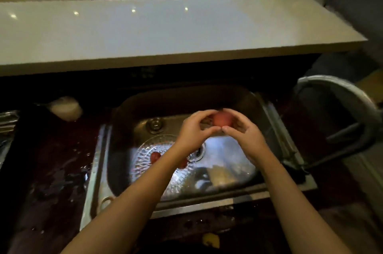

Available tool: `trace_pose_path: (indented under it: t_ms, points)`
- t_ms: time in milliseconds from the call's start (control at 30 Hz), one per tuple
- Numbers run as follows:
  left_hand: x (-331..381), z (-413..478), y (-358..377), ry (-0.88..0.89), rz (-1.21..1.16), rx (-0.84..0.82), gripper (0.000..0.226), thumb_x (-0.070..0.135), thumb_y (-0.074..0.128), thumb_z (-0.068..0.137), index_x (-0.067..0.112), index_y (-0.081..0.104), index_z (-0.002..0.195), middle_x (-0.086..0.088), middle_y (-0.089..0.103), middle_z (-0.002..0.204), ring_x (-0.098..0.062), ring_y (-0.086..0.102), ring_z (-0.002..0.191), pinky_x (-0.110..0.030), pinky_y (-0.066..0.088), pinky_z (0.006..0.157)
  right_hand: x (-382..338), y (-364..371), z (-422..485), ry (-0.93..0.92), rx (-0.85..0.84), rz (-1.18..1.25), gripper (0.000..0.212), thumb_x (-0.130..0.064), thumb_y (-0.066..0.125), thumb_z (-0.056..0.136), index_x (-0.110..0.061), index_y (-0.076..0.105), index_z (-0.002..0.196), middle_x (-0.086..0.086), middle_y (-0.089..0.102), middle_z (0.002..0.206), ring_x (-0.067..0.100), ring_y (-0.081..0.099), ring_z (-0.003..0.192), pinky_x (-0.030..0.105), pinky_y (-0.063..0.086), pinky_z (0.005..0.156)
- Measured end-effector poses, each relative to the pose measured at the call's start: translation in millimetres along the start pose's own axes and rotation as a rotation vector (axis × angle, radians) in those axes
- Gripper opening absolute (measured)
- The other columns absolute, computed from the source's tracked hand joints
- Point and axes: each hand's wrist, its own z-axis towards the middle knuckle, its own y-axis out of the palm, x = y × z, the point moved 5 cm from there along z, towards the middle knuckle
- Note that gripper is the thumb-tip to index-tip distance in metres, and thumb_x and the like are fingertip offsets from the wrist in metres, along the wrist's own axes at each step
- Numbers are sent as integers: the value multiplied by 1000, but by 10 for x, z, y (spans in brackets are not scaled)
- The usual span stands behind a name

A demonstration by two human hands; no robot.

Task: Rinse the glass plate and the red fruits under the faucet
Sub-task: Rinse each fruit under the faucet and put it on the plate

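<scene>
I see my left hand (193, 129) and right hand (241, 129) cupped together around one red fruit (222, 119), thumbs touching beneath it, above the far half of the steel sink (99, 170). The glass plate (149, 150) lies flat on the basin floor below my left wrist, near the left wall, with two smaller red fruits (155, 156) on it. Open room remains toward the right wall; the faucet itself I cannot make out

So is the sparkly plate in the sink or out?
In. The glass plate lies flat on the sink bottom, with small red fruits on it, under the left forearm.
</scene>
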Motion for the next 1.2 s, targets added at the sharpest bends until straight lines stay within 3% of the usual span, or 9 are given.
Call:
trace_pose_path:
  t_ms: [167,267,367,567,767,900,1000,1067,1200]
  points:
    - [99,424,785,-44,-48,-153,46,11,73,76,9,59,120,-12,63,117,-19,62,103,-20,48,90,328,-686,-19,106,189,73,48,-3,61,86,-18,51,130,0,61,120,2,61,105,15,53,84]
    - [118,576,1046,-74,-92,-182,47,9,71,77,10,57,121,-11,63,117,-19,62,104,-19,46,88,404,-910,25,131,274,92,49,-2,61,86,-16,49,131,1,61,117,3,62,102,16,53,83]
    - [138,684,1211,-84,-101,-208,47,8,70,79,9,56,124,-12,63,119,-21,61,107,-24,47,92,460,-1068,44,143,340,109,46,-4,62,85,-21,53,127,-7,62,111,4,61,102,17,54,82]
    - [169,732,1419,-130,-195,-242,47,7,69,79,9,55,124,-15,61,120,-27,59,111,-42,48,99,544,-1247,-30,187,414,150,41,-14,68,82,-49,60,101,-21,65,99,-15,62,89,6,50,63]
    - [159,749,1458,-157,-302,-302,48,8,66,82,14,53,128,-10,60,124,-21,58,114,-37,48,99,491,-1262,-48,165,469,161,42,-15,70,80,-53,61,95,-24,61,99,-20,60,83,3,48,60]
    - [141,729,1560,-213,-470,-386,32,18,52,93,21,55,124,-5,62,116,-14,65,98,-23,55,82,408,-1296,-60,140,532,98,40,-15,69,80,-44,60,107,-12,58,115,2,60,101,15,53,74]
    - [132,736,1669,-335,-589,-416,23,36,45,94,25,64,102,-3,69,98,-15,69,84,-25,57,75,320,-1302,-64,96,545,-88,41,-17,70,80,-42,57,109,-10,45,121,6,49,104,9,48,66]
    - [145,776,1721,-391,-596,-410,28,42,45,93,23,65,93,-2,71,86,-16,69,78,-26,58,70,278,-1305,-59,55,539,-174,42,-18,70,79,-43,55,109,-21,41,111,9,44,107,6,47,67]
    - [229,827,1795,-526,-742,-395,30,39,44,94,14,60,95,-1,73,68,-10,67,57,-21,52,50,211,-1316,-27,12,466,-265,44,-29,67,81,-50,49,115,-41,33,103,10,36,115,27,44,94]
